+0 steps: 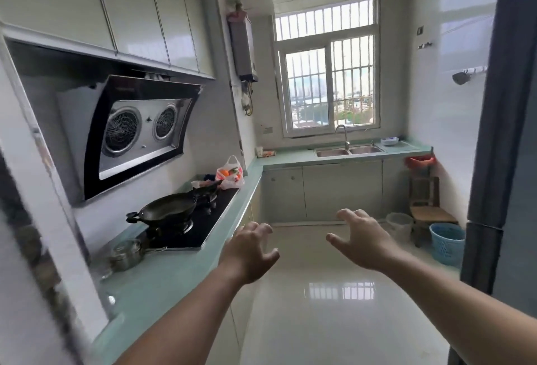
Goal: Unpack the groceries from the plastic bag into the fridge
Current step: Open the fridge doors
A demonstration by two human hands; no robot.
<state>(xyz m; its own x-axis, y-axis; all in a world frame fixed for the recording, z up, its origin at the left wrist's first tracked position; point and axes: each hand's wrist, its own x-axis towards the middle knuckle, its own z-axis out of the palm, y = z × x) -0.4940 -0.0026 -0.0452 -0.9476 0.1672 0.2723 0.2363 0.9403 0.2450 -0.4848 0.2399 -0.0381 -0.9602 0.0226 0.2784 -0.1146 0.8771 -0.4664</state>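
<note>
You are holding your left hand and right hand out over the floor, fingers spread, gripping nothing. The plastic bag is sitting on the counter past the stove, well apart from both. It is probably soft and light; take its 2 handles. The fridge is showing only its edge, and the bag's contents are hard to make out.

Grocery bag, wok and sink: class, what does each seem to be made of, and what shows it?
Bag: thin translucent plastic, crinkled, orange contents showing through.
Wok: dark matte metal, probably iron or steel.
Sink: stainless steel by its brushed silvery sheen.
</note>
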